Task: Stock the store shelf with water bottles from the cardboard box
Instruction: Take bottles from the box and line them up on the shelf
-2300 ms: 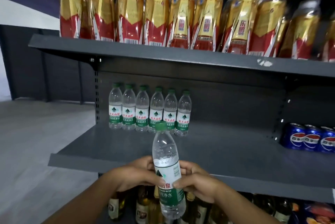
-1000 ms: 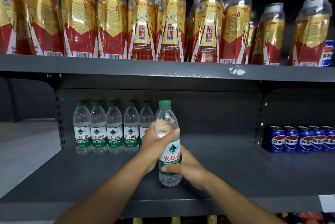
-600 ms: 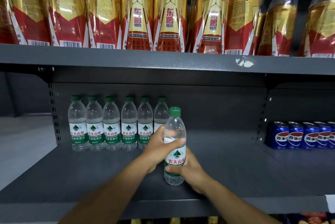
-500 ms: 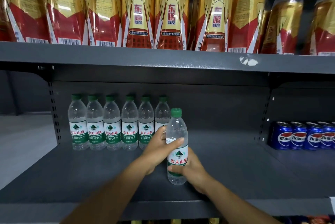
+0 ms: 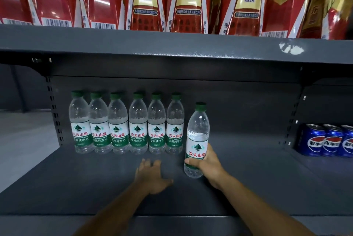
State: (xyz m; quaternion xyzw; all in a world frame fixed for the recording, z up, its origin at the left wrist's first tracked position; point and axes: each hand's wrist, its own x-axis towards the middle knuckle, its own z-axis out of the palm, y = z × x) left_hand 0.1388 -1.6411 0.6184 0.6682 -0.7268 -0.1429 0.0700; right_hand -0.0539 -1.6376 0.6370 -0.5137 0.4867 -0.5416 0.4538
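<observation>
- The water bottle [image 5: 197, 140], green-capped and upright, is over the grey shelf [image 5: 257, 178], just right of and a little in front of the row's last bottle; whether its base touches the deck cannot be told.
- The right hand [image 5: 208, 165] grips its lower label, thumb across the front and fingers curled behind.
- The left hand [image 5: 150, 176] hovers palm-down over the shelf, fingers straight and slightly spread, holding nothing.
- The row of six water bottles [image 5: 127, 124] stands against the back panel from the left upright.
- Bare deck runs rightward to the Pepsi cans [image 5: 328, 142] and forward to the shelf's front edge.
- The energy drink bottles [image 5: 187, 1] fill the upper shelf [image 5: 172, 45].
</observation>
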